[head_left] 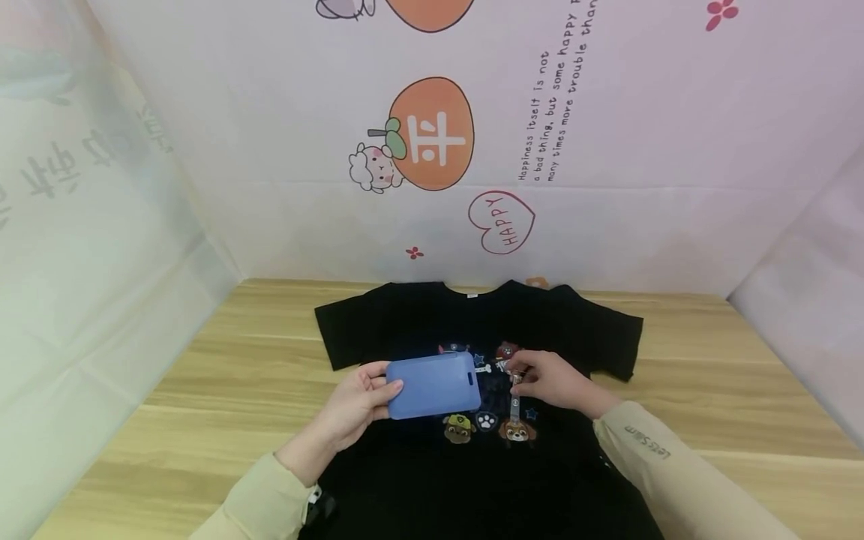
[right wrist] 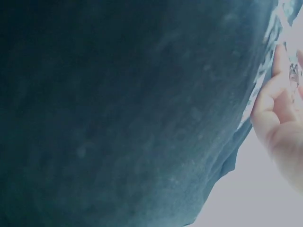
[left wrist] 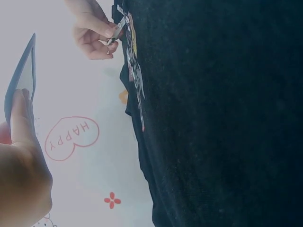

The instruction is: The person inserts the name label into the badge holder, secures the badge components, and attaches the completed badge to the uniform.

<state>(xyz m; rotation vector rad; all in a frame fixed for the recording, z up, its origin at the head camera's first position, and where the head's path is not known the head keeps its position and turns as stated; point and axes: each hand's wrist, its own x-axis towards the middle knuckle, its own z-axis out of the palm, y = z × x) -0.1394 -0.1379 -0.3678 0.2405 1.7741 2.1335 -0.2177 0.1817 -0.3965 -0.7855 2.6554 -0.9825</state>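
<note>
A blue plastic badge holder [head_left: 432,386] with a small slot at its right end is in my left hand [head_left: 358,401], thumb on its face and fingers behind. The left wrist view catches this holder [left wrist: 21,78] nearly edge-on. To its right, my right hand [head_left: 550,381] pinches a small metal clip with a clear strap [head_left: 516,409] hanging toward me. In the right wrist view the metal clip [right wrist: 293,73] shows between the fingers. Holder and clip are apart, both above the printed front of a black T-shirt [head_left: 486,487].
The T-shirt lies spread on a wood-grain table [head_left: 709,390], collar away from me, with cartoon dog heads on its chest. A dark object [head_left: 320,506] shows at my left cuff. Printed white cloth [head_left: 304,225] hangs behind and at both sides.
</note>
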